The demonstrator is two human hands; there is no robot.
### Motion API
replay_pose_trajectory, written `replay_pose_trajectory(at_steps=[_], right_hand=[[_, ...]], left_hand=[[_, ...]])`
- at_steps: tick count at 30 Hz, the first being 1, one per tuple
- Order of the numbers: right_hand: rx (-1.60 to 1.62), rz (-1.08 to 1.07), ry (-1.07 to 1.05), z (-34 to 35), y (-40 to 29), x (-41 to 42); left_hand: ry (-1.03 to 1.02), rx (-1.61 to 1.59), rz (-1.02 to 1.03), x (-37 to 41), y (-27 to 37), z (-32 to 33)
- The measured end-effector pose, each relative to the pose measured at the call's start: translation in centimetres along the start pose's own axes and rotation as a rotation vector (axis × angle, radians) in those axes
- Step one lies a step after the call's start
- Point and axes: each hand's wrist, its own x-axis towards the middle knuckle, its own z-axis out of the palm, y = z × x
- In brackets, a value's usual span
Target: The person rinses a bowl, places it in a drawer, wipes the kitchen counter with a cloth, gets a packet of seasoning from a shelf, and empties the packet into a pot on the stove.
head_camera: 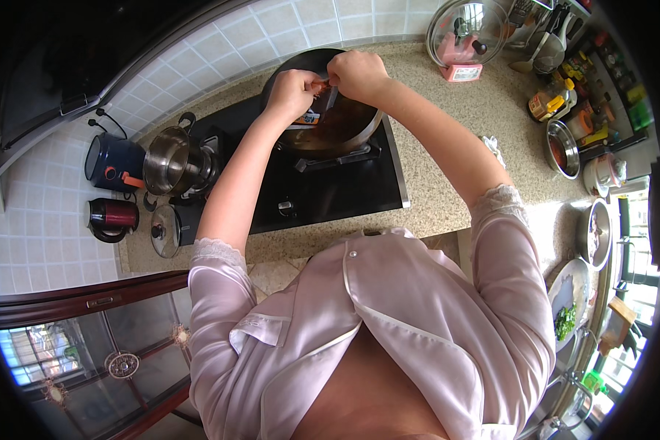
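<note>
Over a dark wok (357, 126) on the black gas hob (330, 192), both my hands grip a small plastic packet (322, 104). My left hand (294, 96) pinches its left side, and my right hand (358, 74) holds the upper right corner. Reddish contents show between my fingers, and a printed patch marks the packet's lower part. Some brownish-red stuff lies in the wok, too dark to make out. The far side of the wok is partly hidden by my hands.
Left of the wok are a steel pot (170, 159), a glass lid (166, 231), a dark blue appliance (113, 162) and a red kettle (113, 219). To the right stand a glass lid on a pink holder (462, 71), an oil bottle (550, 104) and a steel bowl (562, 148).
</note>
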Motion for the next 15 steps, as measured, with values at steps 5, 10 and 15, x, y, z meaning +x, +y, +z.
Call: replay_pose_trajectory(at_steps=[5, 10, 15], right_hand=[[0.025, -0.011, 0.000, 0.0, -0.2, -0.1], [0.060, -0.002, -0.011, -0.2, 0.0, -0.1], [0.059, 0.074, 0.024, 0.0, 0.8, 0.2]], left_hand=[[-0.038, -0.080, -0.023, 0.1, -0.8, 0.1], [-0.052, -0.030, 0.004, 0.0, 0.5, -0.5], [-0.051, -0.042, -0.044, 0.0, -1.2, -0.5]])
